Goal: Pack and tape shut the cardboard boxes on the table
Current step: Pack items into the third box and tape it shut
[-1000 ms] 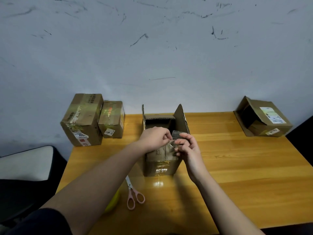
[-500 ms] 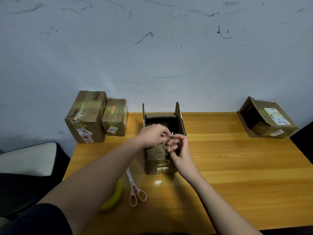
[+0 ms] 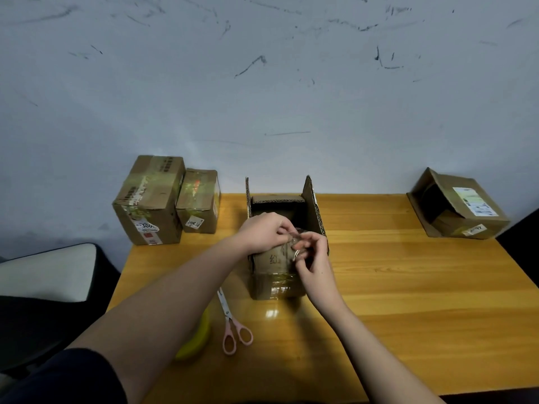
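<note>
**Currently: both hands on a clear item over the open box**

Open brown cardboard box [image 3: 277,266] sits mid-table at the near-centre of the yellow-orange wooden table [image 3: 408,287], side flaps standing up, clear tape banding its lower front. Left hand [image 3: 267,231] and right hand [image 3: 313,256] meet at the box's front top edge, fingers of both curled and pinching a small crumpled transparent piece [image 3: 296,240], plastic or tape, can't tell which. It is held just above the box's near rim.

Pink-handled scissors [image 3: 233,325] lie flat on the table just left of the box front, blades pointing away from the person. Yellow rounded object [image 3: 198,339] beside them, partly hidden by the left forearm; can't identify it.

Two taped-shut brown cardboard boxes at the far-left corner, touching: the larger one [image 3: 148,202] and a smaller one [image 3: 199,201]. Far-right corner: a labelled brown box [image 3: 460,205] tipped on its side, opening facing left.
</note>
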Demonstrator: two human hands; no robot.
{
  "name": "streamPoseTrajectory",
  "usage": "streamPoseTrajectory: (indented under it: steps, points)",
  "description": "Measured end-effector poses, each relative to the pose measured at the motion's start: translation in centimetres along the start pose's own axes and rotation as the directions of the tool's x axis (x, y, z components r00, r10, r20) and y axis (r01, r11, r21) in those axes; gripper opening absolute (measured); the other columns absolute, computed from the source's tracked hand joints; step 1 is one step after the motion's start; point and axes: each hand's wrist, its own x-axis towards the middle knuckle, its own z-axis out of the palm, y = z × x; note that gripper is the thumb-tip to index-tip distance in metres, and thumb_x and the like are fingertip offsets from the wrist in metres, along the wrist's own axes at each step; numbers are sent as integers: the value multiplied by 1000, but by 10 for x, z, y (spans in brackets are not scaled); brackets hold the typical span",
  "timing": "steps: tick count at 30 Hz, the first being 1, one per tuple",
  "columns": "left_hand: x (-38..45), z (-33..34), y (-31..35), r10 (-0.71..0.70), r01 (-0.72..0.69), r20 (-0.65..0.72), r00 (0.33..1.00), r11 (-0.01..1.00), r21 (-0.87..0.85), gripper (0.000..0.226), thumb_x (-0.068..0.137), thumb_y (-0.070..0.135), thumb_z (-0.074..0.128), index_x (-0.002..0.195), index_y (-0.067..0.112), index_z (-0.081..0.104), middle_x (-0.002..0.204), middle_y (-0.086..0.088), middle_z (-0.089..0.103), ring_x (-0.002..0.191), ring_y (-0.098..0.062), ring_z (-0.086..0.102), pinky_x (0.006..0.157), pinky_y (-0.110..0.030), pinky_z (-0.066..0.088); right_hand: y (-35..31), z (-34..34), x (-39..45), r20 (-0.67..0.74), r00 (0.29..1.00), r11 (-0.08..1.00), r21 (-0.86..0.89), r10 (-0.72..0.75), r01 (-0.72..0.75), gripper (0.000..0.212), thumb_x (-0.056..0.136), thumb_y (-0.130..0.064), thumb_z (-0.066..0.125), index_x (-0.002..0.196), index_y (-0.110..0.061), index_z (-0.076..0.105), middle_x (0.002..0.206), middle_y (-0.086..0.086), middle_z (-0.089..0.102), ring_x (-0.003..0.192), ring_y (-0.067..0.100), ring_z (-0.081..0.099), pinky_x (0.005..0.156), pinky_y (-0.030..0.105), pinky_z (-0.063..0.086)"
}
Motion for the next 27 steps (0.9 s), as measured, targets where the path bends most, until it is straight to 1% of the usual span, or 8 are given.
streamPoseTrajectory:
  steps: [3,7,10,12,14,21,25,27]
  points:
    - [0,-1,0,-5,5,5,1000,1000,10,20,91,27,56,104,35,69,101,14,72,102,-6,64,82,-29,51,3,0,-3,30,998,996,-78,-46,48,50,88,6,49,120,-31,38,113,-1,53,99,11,55,87,22,45]
    - [-1,-1,0,-1,1,2,1000,1000,10,19,92,28,56,103,36,69,102,14,72,102,-5,63,78,-26,49,4,2,-5,49,996,988,-132,-74,80,53,87,7,52,123,-29,36,117,-2,50,101,10,55,91,25,46]
    - [-1,0,1,-5,5,-6,1000,1000,19,20,92,28,55,104,36,69,101,13,72,101,-6,63,75,-25,47,4,4,-5,41,994,979,-175,-96,102,54,86,8,53,124,-26,38,118,-2,50,103,-9,48,90,14,41]
    - [-2,-1,2,-9,10,-11,1000,1000,15,20,92,27,54,104,35,69,101,13,72,101,-6,63,77,-26,48,5,5,-5,34,991,967,-214,-132,136,50,85,9,55,127,-16,42,118,-1,49,103,-13,44,88,7,37]
    - [-3,-1,3,-6,6,-15,1000,1000,10,21,92,26,54,105,35,69,101,13,72,100,-6,63,75,-24,47,6,7,-6,20,989,959,-242,-147,148,49,85,8,56,128,-12,43,119,-2,48,104,-8,44,88,9,37]
    - [-5,-3,6,-8,8,-13,1000,1000,14,24,92,24,52,103,35,69,101,14,72,99,-4,62,69,-22,41,13,16,-9,-42,975,927,-319,-219,195,53,82,6,62,129,-12,44,116,-4,44,108,8,46,90,24,43]
    - [-4,-2,5,-11,11,0,1000,1000,12,27,90,21,52,103,37,70,101,17,71,101,-4,62,78,-27,49,15,23,-11,-75,963,907,-361,-259,215,59,82,7,62,127,-22,38,115,4,49,105,14,48,91,27,42]
    - [-4,-2,4,-11,11,-2,1000,1000,18,27,90,21,52,103,37,70,101,18,71,101,-4,61,80,-28,50,14,24,-12,-83,956,899,-371,-282,233,61,80,9,63,127,-21,38,114,7,51,104,15,47,91,26,40]
